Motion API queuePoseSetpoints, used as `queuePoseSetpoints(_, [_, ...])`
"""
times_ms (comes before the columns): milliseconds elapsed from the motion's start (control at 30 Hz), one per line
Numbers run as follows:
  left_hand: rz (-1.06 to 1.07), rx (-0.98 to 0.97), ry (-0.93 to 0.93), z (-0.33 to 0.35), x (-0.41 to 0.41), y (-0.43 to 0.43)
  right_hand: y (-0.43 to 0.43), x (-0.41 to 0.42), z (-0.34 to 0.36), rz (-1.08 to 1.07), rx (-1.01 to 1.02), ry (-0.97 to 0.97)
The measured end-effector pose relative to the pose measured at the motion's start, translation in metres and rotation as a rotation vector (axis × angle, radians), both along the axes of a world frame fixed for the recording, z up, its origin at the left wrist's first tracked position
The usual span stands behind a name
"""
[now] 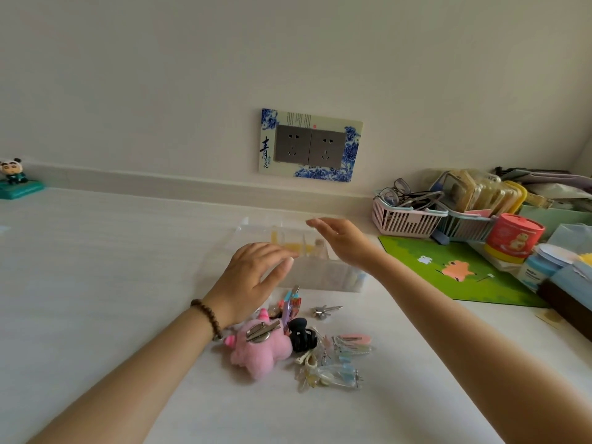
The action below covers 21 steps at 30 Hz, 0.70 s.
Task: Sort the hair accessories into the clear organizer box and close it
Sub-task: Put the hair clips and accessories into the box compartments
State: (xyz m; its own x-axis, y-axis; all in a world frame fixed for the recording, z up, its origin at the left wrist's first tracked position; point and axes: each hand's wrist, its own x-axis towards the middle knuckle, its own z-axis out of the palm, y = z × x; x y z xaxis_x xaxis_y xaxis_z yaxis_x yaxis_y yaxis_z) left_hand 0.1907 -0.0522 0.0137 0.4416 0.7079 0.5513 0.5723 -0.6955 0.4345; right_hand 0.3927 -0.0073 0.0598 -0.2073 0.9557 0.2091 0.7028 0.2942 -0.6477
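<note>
Both hands hover spread and empty over the clear organizer box [320,267], which sits open on the counter [112,267] just behind the hair accessories pile [301,341]: left hand [253,277] at its near-left edge, right hand [344,241] over the far side, lid apparently tipped back. Best bet imo: steady the box w/ one hand, take clips one at a time from the pile's edge, e.g. the silver clip [325,310], the bulky pink plush clip [259,350] going in a roomy compartment. Legible writing: only "青" on the blue-and-white outlet surround [267,149]; text on the red canister [512,235] is too small to read.
</note>
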Motion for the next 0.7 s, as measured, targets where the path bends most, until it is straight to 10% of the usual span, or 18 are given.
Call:
queuePoseSetpoints(200, [-0.006, -0.007, -0.017, -0.001, -0.002, 0.003, -0.036, 0.015, 0.009, 0.031, 0.241, -0.024])
queuePoseSetpoints(700, [-0.005, 0.014, -0.032, 0.001, 0.0, 0.0, -0.07, 0.024, -0.046, 0.248, -0.007, -0.158])
